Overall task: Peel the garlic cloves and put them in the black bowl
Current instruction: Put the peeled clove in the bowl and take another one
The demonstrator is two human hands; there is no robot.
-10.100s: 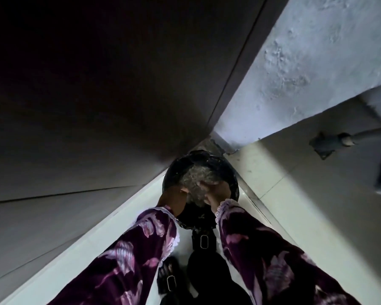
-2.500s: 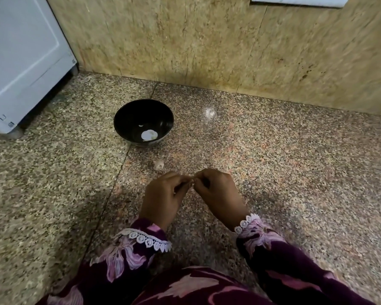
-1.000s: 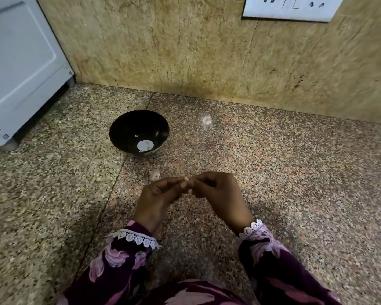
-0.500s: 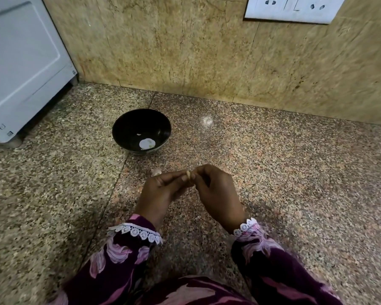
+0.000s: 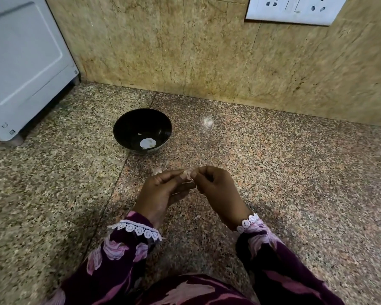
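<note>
Together, the left hand [image 5: 161, 192] and right hand [image 5: 218, 190] pinch 1 small pale garlic clove [image 5: 187, 174] above the speckled granite counter [image 5: 295, 172], near the round black bowl [image 5: 128, 130].

Left hand [image 5: 161, 192] and right hand [image 5: 218, 190] pinching one garlic clove [image 5: 187, 174] together, black bowl [image 5: 142, 131] just beyond on granite counter [image 5: 295, 172].

A black bowl [image 5: 142, 130] sits upright on the speckled stone floor [image 5: 273, 172], near the wall. It is round and shiny inside. A small pale bit lies at its bottom. A little garlic clove [image 5: 187, 174] is pale with thin papery skin. It is pinched between two hands, just in front of the bowl and not touching it.
</note>
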